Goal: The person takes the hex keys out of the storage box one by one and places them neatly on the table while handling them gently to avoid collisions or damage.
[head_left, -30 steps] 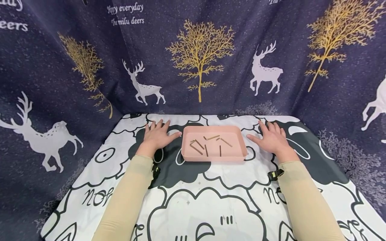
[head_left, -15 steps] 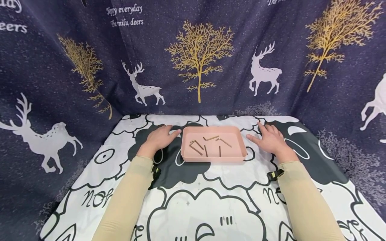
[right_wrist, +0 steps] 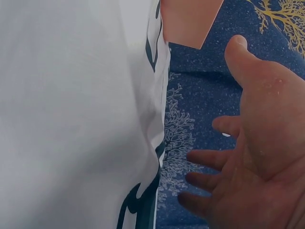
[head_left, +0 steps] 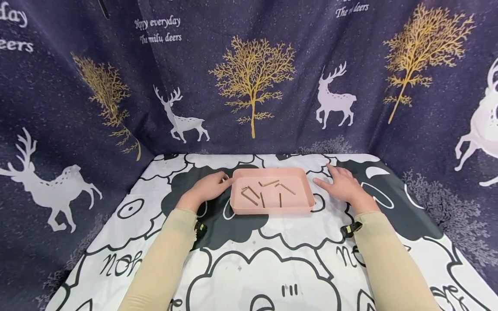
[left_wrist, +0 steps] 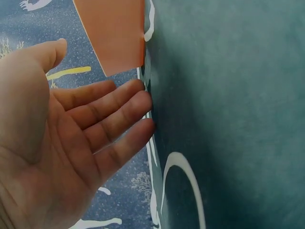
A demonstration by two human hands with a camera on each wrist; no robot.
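A shallow pink tray (head_left: 272, 211) lies on the patterned cloth, holding several thin bronze-coloured bent rods (head_left: 269, 183) and short straight-looking ones (head_left: 280, 200). My left hand (head_left: 208, 186) is at the tray's left side, its thumb tip close to the rim; contact cannot be told. In the left wrist view that hand (left_wrist: 71, 129) has relaxed, slightly bent fingers and an empty palm, beside the tray wall (left_wrist: 116, 38). To the right of the tray, my right hand (head_left: 344, 185) is spread and holds nothing. The right wrist view shows the hand (right_wrist: 267, 138) apart from the tray (right_wrist: 190, 21).
The table cloth (head_left: 241, 280) is white with black cartoon-sheep drawings and dark patches. Behind it and along both sides hangs a dark blue curtain (head_left: 218, 86) printed with deer and golden trees. A dark band with a small device (head_left: 351, 229) is on the right wrist.
The left hand's fingers, spread out a second ago, have drawn in and bent beside the tray. The right hand has shifted little. The head view has tilted slightly upward; the tray's contents look unchanged.
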